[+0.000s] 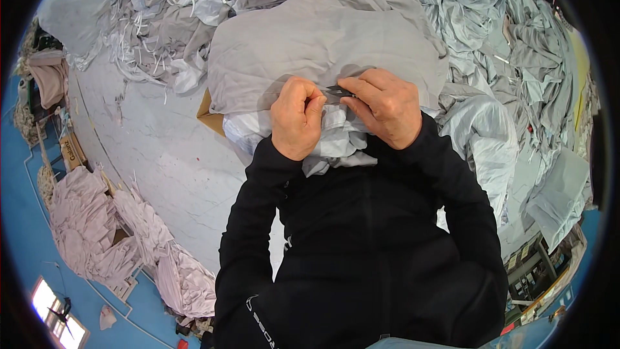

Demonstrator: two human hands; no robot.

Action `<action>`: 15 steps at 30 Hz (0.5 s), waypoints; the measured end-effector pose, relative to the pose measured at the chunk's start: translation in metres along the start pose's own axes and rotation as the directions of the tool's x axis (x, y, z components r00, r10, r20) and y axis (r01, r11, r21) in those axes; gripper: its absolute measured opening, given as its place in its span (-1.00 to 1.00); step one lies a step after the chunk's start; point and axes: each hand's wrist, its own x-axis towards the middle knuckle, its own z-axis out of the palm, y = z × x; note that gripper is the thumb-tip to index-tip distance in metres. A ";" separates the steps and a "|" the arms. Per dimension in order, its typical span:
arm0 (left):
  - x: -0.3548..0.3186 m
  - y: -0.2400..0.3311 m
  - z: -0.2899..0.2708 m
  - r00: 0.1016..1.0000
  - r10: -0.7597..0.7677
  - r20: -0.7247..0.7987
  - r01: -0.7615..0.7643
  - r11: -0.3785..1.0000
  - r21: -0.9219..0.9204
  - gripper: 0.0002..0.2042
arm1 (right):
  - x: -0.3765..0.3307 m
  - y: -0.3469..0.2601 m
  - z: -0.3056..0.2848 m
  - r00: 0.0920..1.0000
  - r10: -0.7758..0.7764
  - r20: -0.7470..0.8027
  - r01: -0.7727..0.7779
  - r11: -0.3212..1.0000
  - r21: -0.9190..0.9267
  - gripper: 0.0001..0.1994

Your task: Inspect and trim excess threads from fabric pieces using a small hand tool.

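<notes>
Grey cloth (323, 42) lies in a broad, smooth bundle in front of me. At its near edge my left hand (297, 119) is closed in a pinch, thumb against the fingers; it seems to hold the cloth's edge, though what is between the fingertips is mostly hidden. Just to the right, my right hand (389, 108) grips a pair of small dark thread snips (338, 91), with the blades pointing left toward the left hand. Below both hands, pale bluish-white cloth (336, 136) hangs crumpled against my body. Brown cardboard (210, 116) sticks out under the bundle's left side.
A marbled white tabletop (161, 136) stretches to the left. Heaped grey cloth with white ties (168, 19) lies at the far left, and more grey-blue cloth (471, 6) at the far right. Pinkish cloth piles (90, 220) stand beyond the table's left edge.
</notes>
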 end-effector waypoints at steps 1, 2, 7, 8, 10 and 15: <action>0.001 0.001 0.000 1.000 -0.012 0.006 0.012 1.000 -0.006 -0.86 | 0.001 0.000 0.000 1.000 0.000 0.000 0.000 1.000 -0.001 -0.68; 0.000 0.002 -0.001 1.000 -0.027 0.010 0.027 1.000 -0.007 -0.86 | 0.001 0.000 0.001 1.000 -0.004 -0.003 0.004 1.000 0.000 -0.69; 0.000 -0.001 0.000 0.999 0.024 -0.025 -0.024 1.000 0.012 -0.86 | 0.004 -0.002 0.001 1.000 -0.015 0.002 0.015 1.000 -0.001 -0.71; 0.001 -0.001 0.000 0.998 0.047 -0.039 -0.047 0.999 0.009 -0.86 | 0.004 -0.002 0.000 1.000 -0.016 0.005 0.016 1.000 -0.001 -0.71; -0.001 0.000 0.001 0.998 0.034 -0.060 -0.033 0.999 0.017 -0.86 | 0.004 -0.004 0.000 1.000 -0.008 -0.011 0.008 0.999 0.035 -0.70; -0.007 0.007 -0.001 0.996 -0.033 -0.083 0.025 0.995 -0.095 -0.86 | 0.002 -0.003 -0.001 0.999 0.032 0.022 -0.033 0.999 0.044 -0.73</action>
